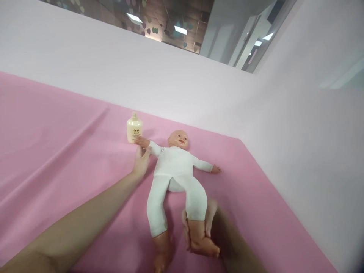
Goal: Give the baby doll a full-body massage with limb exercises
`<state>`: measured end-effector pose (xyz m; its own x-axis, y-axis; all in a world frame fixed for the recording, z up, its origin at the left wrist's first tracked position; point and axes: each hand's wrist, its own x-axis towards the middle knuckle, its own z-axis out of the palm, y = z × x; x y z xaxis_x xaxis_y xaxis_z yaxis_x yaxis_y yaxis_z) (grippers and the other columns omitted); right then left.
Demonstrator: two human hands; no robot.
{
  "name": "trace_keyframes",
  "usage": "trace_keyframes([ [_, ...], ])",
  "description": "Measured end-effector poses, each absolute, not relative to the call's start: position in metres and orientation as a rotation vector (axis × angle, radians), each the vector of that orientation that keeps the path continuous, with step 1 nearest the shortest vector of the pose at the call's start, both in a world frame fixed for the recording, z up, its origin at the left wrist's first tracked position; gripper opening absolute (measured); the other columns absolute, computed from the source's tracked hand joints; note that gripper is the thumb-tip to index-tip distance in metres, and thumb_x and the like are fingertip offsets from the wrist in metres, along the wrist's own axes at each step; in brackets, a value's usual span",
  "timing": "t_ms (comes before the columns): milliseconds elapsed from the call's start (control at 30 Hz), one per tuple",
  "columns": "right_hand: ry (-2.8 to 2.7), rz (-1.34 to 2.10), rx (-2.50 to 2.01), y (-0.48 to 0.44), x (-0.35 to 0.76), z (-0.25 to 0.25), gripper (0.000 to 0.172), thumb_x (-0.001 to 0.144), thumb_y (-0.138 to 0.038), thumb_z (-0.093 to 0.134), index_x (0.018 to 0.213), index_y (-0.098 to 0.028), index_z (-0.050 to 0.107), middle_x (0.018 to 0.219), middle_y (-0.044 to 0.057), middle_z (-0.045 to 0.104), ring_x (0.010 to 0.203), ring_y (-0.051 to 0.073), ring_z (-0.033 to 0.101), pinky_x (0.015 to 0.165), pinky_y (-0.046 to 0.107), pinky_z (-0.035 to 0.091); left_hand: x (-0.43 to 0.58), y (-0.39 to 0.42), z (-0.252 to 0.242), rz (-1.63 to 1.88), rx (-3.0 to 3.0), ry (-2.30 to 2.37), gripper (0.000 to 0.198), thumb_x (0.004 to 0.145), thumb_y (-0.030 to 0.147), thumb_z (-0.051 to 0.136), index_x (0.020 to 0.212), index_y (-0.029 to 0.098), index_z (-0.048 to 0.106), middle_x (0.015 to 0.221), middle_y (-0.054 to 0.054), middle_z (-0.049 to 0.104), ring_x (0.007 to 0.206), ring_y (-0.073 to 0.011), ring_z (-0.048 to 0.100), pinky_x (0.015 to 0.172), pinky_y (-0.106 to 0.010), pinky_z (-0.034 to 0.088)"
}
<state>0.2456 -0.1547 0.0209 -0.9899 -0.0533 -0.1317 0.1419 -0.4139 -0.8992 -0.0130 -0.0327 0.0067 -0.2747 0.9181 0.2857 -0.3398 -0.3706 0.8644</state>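
Observation:
A baby doll (173, 165) in a white long-sleeved top and white trousers lies face up, its arms spread. My left hand (141, 161) is closed around the doll's forearm near its wrist, with some of the fingers hidden behind the arm. Lower down, my right hand (211, 216) wraps the doll's other-side leg just above the ankle, fingers showing on both sides of it. Just beyond the doll's hand on the left stands a cream-coloured pump bottle (134, 129), upright, with a small printed face on its front.
Under the doll is a pink sheet (71, 151) with a long crease on the left. A low white wall (127, 72) borders it at the back, and another white wall (307, 144) rises on the right. Above the back wall, a window (170, 22) shows ceiling lights.

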Motion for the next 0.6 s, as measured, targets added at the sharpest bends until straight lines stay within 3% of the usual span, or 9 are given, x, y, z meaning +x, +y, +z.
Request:
trace_keyframes([
  [67,1.402,-2.693,-0.165,-0.144,0.252,0.004,0.062,0.05,-0.047,0.096,0.09,-0.018,0.059,0.088,0.012,0.076,0.08,0.027,0.076,0.072,0.037,0.061,-0.009,-0.038,0.006,1.746,1.237,0.868,0.055,0.09,0.043,0.066,0.139,0.025,0.049,0.149,-0.011,0.052,0.138,-0.0268,0.05,0.116,-0.044,0.042],
  [200,1.414,-2.863,-0.451,-0.123,0.257,-0.014,0.066,0.056,-0.063,0.088,0.089,-0.019,0.052,0.084,0.009,0.075,0.077,0.025,0.074,0.071,0.038,0.061,-0.007,-0.047,0.005,1.611,1.639,0.927,0.051,0.09,0.042,0.064,0.135,0.022,0.054,0.146,-0.012,0.056,0.137,-0.0278,0.051,0.118,-0.047,0.038],
  [333,1.469,-3.296,0.168,-0.124,0.261,-0.007,0.065,0.069,-0.077,0.069,0.091,-0.02,0.048,0.076,0.005,0.069,0.07,0.02,0.069,0.064,0.036,0.059,-0.008,-0.048,0.004,1.476,1.956,0.88,0.046,0.089,0.041,0.063,0.132,0.022,0.06,0.144,-0.011,0.058,0.14,-0.0286,0.048,0.121,-0.05,0.033],
  [467,1.203,-3.554,0.825,-0.135,0.255,0.013,0.045,0.092,-0.062,0.048,0.099,-0.018,0.051,0.083,0.003,0.068,0.076,0.017,0.068,0.065,0.03,0.057,-0.008,-0.044,0.003,1.373,2.055,0.783,0.037,0.087,0.038,0.067,0.122,0.026,0.068,0.139,-0.01,0.062,0.143,-0.0309,0.044,0.123,-0.054,0.028],
  [600,1.163,-3.571,0.948,-0.138,0.248,0.024,0.04,0.095,-0.054,0.046,0.101,-0.016,0.055,0.085,0.003,0.068,0.078,0.016,0.069,0.071,0.031,0.059,-0.007,-0.045,0.005,1.371,2.022,0.794,0.036,0.085,0.036,0.069,0.121,0.028,0.069,0.137,-0.008,0.064,0.142,-0.0309,0.045,0.123,-0.055,0.027],
])
